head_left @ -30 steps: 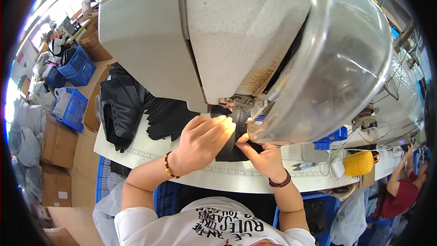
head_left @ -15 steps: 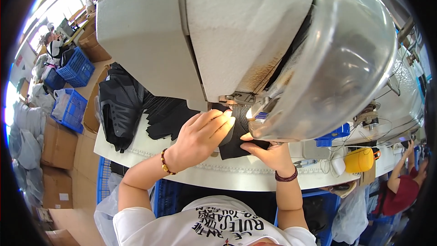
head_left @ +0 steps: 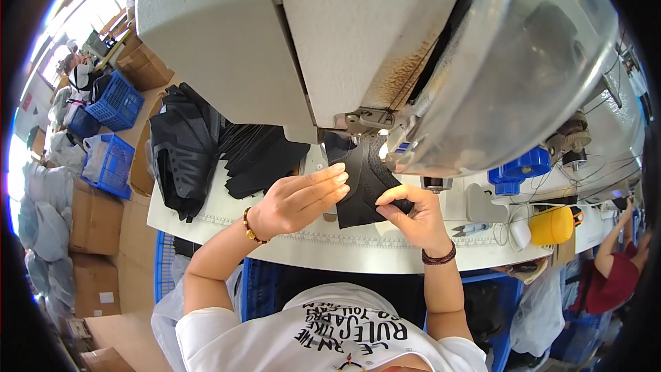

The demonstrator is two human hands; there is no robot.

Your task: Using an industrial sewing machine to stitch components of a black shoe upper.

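Observation:
A black shoe-upper piece [head_left: 359, 196] of mesh and smooth material lies under the needle area of a large sewing machine [head_left: 358, 121]. My left hand [head_left: 297, 201] is at its left edge, fingers stretched out and close together, the fingertips resting at the edge. With thumb and forefinger, my right hand [head_left: 416, 216] pinches the piece's near right corner. The needle tip and stitching point are hard to make out. To the left lie a pile of patterned black shoe uppers [head_left: 180, 155] and a fanned stack of plain black pieces [head_left: 265, 162].
The machine's clear curved cover [head_left: 509, 76] overhangs the right side. On the white table [head_left: 323, 251] stand a blue plastic part [head_left: 518, 171], a yellow container [head_left: 552, 225] and pens [head_left: 471, 229]. Blue crates [head_left: 110, 165] and cartons [head_left: 96, 217] line the left floor. A co-worker [head_left: 609, 275] is at the far right.
The shoe-upper piece shows more of itself in front of the needle. My left hand has shifted slightly down and left, off the piece's top. My right hand has moved right, still pinching the corner.

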